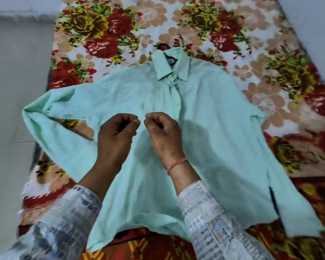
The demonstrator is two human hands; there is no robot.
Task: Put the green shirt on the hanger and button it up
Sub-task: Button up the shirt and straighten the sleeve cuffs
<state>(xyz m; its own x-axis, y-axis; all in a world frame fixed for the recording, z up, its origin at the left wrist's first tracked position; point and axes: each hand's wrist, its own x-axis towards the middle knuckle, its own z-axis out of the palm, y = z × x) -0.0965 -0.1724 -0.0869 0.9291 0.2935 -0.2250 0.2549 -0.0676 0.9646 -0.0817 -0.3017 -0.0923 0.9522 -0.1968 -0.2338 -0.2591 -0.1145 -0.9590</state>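
Green shirt (204, 128) lying on floral blanket (120, 30), already on hanger (165, 46), upper placket seemingly fastened; left hand (116, 134) and right hand (162, 132) curling closed, pinching mid-placket fabric, lower buttons seemingly remaining.

A bed is covered by a floral blanket (120, 44), printed with large red, yellow and peach flowers on a pale ground. Directly on this blanket a light green shirt (214, 128) is laid out flat, front side up, with the collar at the far end and the hem at the near edge. The two sleeves are spread out to the left and to the right. A dark hanger hook (163, 46) is seen on the blanket just beyond the collar.
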